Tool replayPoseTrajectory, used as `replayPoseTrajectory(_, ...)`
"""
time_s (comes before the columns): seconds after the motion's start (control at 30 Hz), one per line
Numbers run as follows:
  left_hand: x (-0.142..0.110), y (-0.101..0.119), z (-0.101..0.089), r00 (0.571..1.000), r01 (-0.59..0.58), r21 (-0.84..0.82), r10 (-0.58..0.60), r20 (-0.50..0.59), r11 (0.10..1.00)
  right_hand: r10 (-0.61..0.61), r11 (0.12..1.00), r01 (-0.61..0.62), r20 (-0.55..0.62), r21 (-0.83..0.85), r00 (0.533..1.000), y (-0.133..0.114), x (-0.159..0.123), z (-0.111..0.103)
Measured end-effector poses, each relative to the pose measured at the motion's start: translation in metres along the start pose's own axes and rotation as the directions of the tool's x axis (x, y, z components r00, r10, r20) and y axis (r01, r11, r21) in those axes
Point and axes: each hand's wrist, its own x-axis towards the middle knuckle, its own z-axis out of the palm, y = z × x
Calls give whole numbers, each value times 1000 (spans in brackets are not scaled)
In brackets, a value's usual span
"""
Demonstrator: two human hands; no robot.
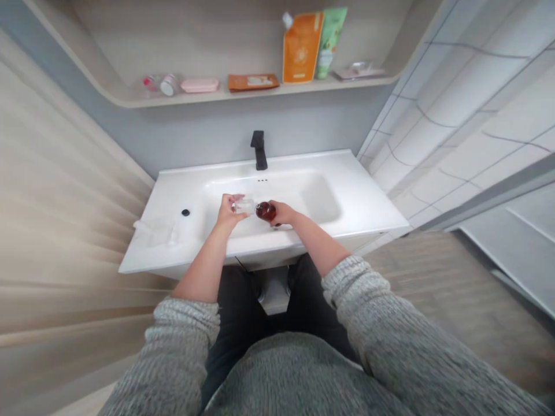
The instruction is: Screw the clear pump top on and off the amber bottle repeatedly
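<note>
Over the basin of the white sink (299, 193), my left hand (230, 210) is closed around a small clear container (244, 205), which lies on its side with its far end toward the right. My right hand (283, 214) grips a dark red-brown bottle (265, 211), tilted with its neck pointing left. The bottle's mouth and the container's end are close together; whether they touch I cannot tell. Any liquid passing between them is too small to make out. The black faucet (259, 151) stands behind both hands.
A shelf (208, 95) above holds an orange pouch (302, 49), a green tube (330, 43), a pink case (200, 85) and an orange-brown packet (253, 82). A crumpled clear plastic item (156, 231) lies on the left counter. A curtain (65, 202) hangs left; a tiled wall (459, 133) rises right.
</note>
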Motion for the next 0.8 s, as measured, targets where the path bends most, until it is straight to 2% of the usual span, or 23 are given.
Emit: replayPoseTrajectory(0.8, 2, -8, -2, 991, -133, -8, 133, -6, 991, 6, 998, -6, 7, 67, 1000, 7, 4, 3)
